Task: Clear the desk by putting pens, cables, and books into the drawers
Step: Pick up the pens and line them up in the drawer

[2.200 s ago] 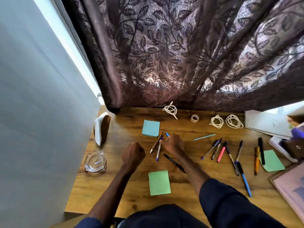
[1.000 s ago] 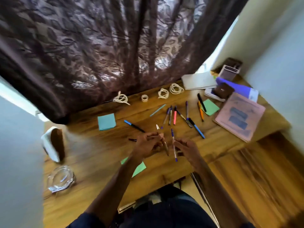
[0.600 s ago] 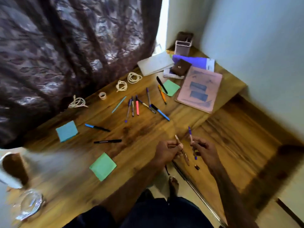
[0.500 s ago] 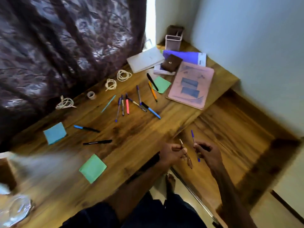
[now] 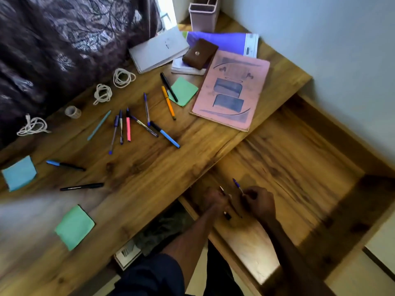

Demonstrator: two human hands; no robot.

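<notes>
My left hand [image 5: 214,200] grips a brownish pen [image 5: 224,194] and my right hand [image 5: 259,201] pinches a blue pen [image 5: 237,185]; both hands hang low over the open wooden drawer [image 5: 299,163] at the desk's right front. Several pens [image 5: 136,127] lie loose in the middle of the wooden desk [image 5: 149,171]. A black pen [image 5: 82,186] and a blue-capped pen [image 5: 65,165] lie further left. Three white cable coils [image 5: 124,77] [image 5: 102,94] [image 5: 33,127] sit near the curtain. A pink book [image 5: 232,89] lies at the desk's right.
Green sticky pads [image 5: 74,226] [image 5: 184,90] and a blue one [image 5: 19,173] lie on the desk. A white notebook [image 5: 159,49], brown pouch [image 5: 199,53], purple folder [image 5: 226,41], tape roll [image 5: 73,112] and pink holder [image 5: 204,14] stand at the back. A dark curtain [image 5: 64,39] hangs behind.
Both hands carried a pen each from the desk's middle to the right and down over the open drawer. My view swung right with them.
</notes>
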